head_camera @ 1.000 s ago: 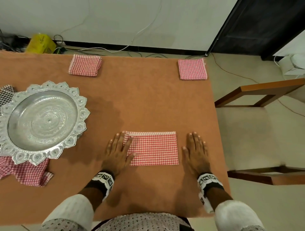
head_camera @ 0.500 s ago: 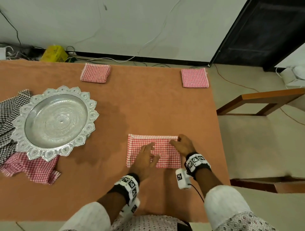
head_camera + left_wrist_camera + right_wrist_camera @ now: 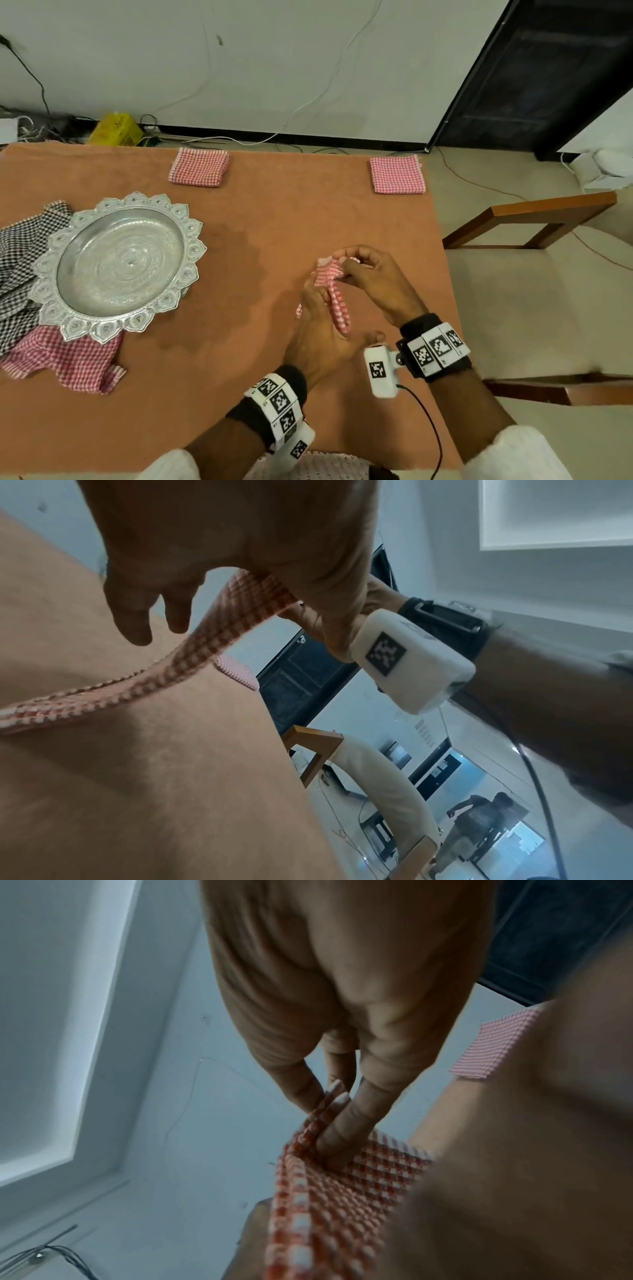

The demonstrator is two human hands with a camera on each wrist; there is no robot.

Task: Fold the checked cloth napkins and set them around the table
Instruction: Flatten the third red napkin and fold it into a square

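A red checked napkin [image 3: 337,301] hangs lifted over the right front of the orange table [image 3: 205,359], folded into a narrow band. My right hand [image 3: 346,262] pinches its far end between thumb and fingertips [image 3: 342,1118]. The left hand [image 3: 315,298] lies against the napkin's near side with its fingers [image 3: 137,620] loose, not curled round the cloth [image 3: 205,642]. The band's lower end trails down onto the table. Two folded red napkins [image 3: 199,167] [image 3: 397,174] lie along the far edge.
An ornate silver tray [image 3: 191,246] stands at the left, on a black checked cloth [image 3: 17,257] and an unfolded red checked napkin [image 3: 65,356]. A wooden chair [image 3: 534,219] stands close to the table's right edge. Cables and a yellow bag lie on the floor behind.
The napkin lay flat with both hands beside it; the right hand then took its right edge and has lifted it up and leftward over the left hand.
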